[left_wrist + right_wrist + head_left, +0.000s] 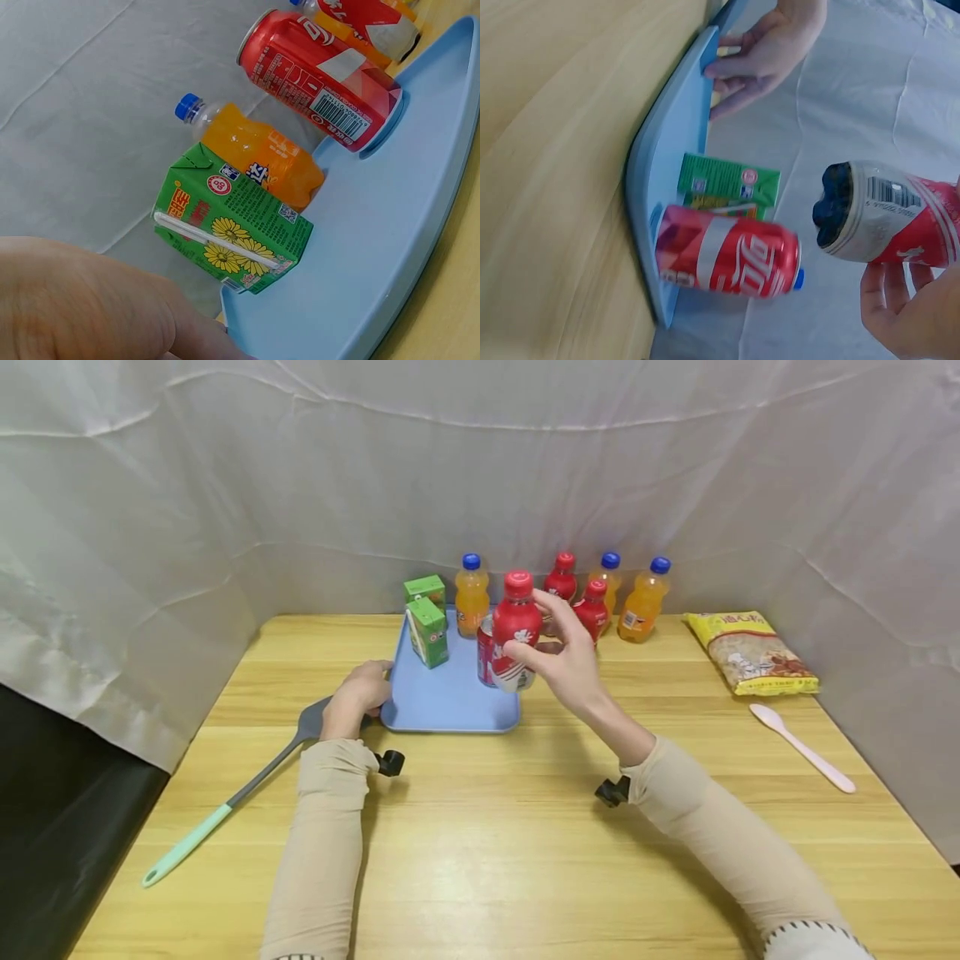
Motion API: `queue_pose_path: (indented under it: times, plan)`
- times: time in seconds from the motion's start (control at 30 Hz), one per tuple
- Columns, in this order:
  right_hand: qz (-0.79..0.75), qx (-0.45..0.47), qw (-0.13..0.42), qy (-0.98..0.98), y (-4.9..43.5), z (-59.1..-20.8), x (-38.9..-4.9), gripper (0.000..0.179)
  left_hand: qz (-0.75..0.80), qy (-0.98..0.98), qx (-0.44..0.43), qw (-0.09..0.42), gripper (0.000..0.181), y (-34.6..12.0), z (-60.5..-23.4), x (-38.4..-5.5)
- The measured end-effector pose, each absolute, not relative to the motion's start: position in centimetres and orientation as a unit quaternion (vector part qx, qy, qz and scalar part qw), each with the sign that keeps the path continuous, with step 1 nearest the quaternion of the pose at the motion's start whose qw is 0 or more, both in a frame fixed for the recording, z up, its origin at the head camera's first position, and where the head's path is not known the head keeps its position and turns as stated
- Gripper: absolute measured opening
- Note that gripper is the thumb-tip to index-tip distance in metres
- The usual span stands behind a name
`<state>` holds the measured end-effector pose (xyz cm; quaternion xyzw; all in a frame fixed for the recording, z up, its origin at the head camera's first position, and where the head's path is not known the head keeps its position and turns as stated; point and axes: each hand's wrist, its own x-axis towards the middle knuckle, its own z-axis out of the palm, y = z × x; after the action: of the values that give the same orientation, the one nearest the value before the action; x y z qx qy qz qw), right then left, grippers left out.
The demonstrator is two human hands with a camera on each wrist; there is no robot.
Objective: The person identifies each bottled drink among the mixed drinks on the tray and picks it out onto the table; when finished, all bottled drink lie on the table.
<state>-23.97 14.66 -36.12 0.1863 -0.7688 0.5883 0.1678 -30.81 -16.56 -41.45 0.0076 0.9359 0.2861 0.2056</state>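
A red bottle (517, 631) with a white lower label is held upright by my right hand (570, 664), thumb on one side and fingers on the other. The right wrist view shows the dark base of this bottle (836, 206) raised off the tray. My left hand (363, 689) grips the left rim of the blue tray (450, 714). On the tray stand a red soda can (485, 652), partly hidden behind the bottle, an orange soda bottle (472, 597) and two green drink cartons, the nearer carton (427, 631) with a straw (214, 240) on its side.
Behind my right hand are red bottles (561, 575) and orange soda bottles (645, 602). A yellow food packet (752, 653) and a pink spoon (802, 747) lie at right. A spatula (262, 772) lies left, partly under my left hand. A grey curtain (480, 460) hangs behind.
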Motion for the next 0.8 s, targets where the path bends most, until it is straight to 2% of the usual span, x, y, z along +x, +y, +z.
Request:
queue_pose_path:
  times: [0.27,0.47,0.6,0.8]
  plan:
    - [0.608,0.145,0.192,-0.756,17.8,-36.7,-24.4,0.059,0.281,0.939,0.010,0.199,0.069,-16.6,-41.6,-31.0]
    - [0.608,0.116,0.232,-0.750,20.4,-37.1,-25.2,0.056,0.283,0.938,0.009,0.200,0.069,-16.5,-41.6,-30.9]
    - [0.598,0.081,0.260,-0.754,22.5,-37.5,-26.3,0.058,0.280,0.939,0.009,0.200,0.069,-16.5,-41.5,-31.0]
    - [0.576,0.022,0.272,-0.771,25.6,-38.1,-27.6,0.062,0.280,0.939,0.011,0.199,0.069,-16.5,-41.5,-31.0]
